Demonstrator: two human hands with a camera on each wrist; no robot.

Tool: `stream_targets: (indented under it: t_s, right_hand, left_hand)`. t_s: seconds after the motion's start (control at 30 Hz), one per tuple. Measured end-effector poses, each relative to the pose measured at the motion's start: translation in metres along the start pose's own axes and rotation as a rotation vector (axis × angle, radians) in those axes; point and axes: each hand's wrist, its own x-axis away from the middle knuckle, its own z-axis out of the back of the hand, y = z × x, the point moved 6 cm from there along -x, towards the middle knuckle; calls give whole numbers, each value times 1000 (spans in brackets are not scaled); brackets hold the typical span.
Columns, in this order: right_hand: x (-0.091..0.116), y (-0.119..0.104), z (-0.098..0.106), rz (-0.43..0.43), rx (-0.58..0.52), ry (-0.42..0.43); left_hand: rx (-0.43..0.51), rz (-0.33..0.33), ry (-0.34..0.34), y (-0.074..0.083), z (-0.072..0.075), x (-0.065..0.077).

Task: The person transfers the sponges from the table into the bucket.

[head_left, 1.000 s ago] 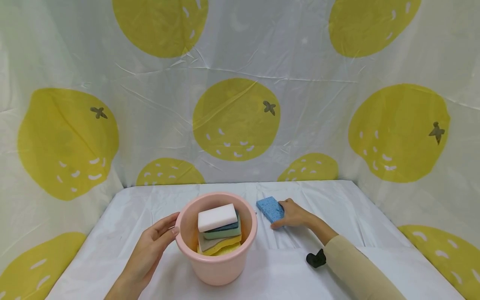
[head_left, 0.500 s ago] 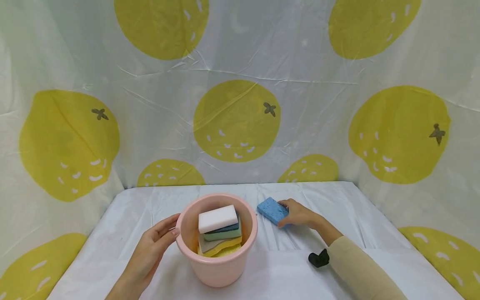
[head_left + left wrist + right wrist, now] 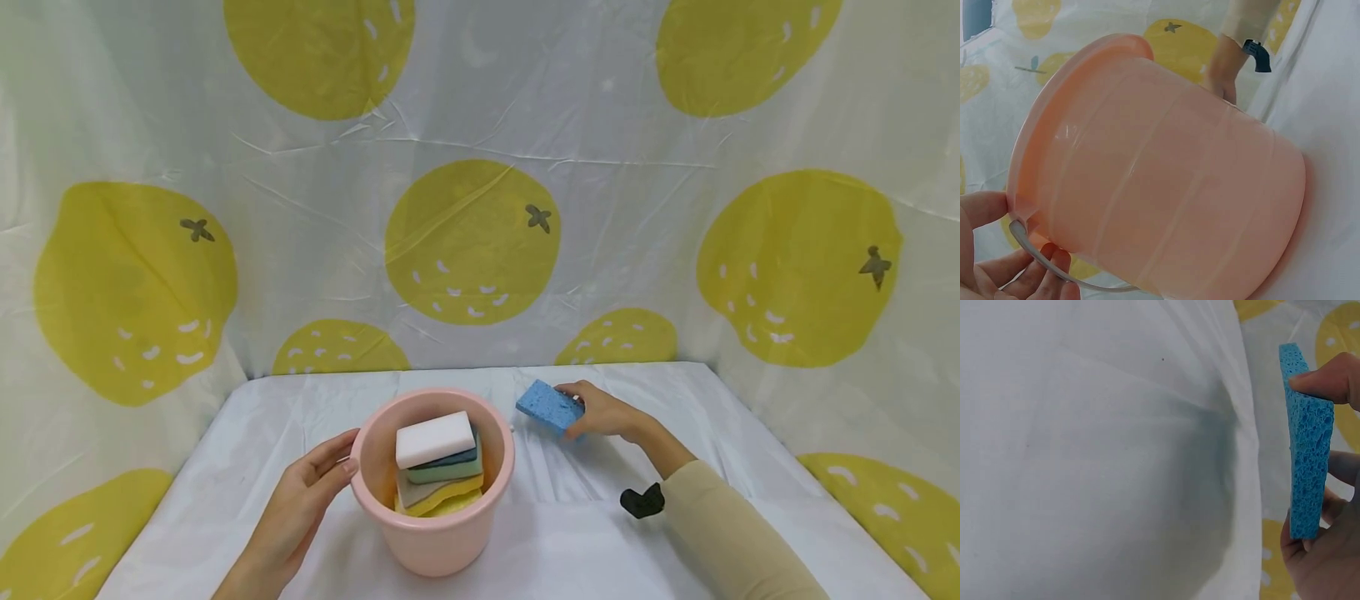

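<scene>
A pink bucket [image 3: 438,542] stands on the white-covered table, left of centre. My left hand [image 3: 300,500] holds its left rim, thumb at the edge. In the left wrist view, the fingers [image 3: 1047,275] curl beside the grey wire handle [image 3: 1094,287]. Stacked inside the bucket are a white sponge [image 3: 435,439], a green sponge with a dark top [image 3: 450,471] and grey and yellow pieces [image 3: 457,492]. To the right of the bucket my right hand [image 3: 607,412] grips a blue sponge [image 3: 543,404] between thumb and fingers. The right wrist view shows this sponge raised above the cloth, on edge.
White cloth [image 3: 562,542] covers the table. Curtains with a yellow lemon print [image 3: 472,242] hang behind it and along both sides. A black strap end [image 3: 642,501] sticks out at the right sleeve [image 3: 735,525].
My right hand has drawn a little to the right and up with the blue sponge, which has risen off the table. The left hand and bucket stay in place.
</scene>
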Motion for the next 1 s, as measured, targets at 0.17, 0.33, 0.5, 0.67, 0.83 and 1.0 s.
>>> stream_targets:
  t_s: [0.17,0.33,0.5,0.67,0.83,1.0]
  right_hand:
    - [0,-10,8,18,19,-8]
    - [0,-25,15,41,35,-13]
    - [1,-41,22,80,60,-19]
    - [5,-63,31,129,70,-29]
    - [9,-86,36,192,102,-32]
    - [13,-111,36,245,135,-56]
  left_hand:
    - [-1,-1,-1,-1,0,0]
    - [-5,-7,-3,-1,-1,0]
    - [-6,-9,-2,-1,-1,1]
    - [2,-11,-6,-2,-1,1]
    - [6,-36,-12,1,0,1]
    - [-1,-11,-6,1,-1,1]
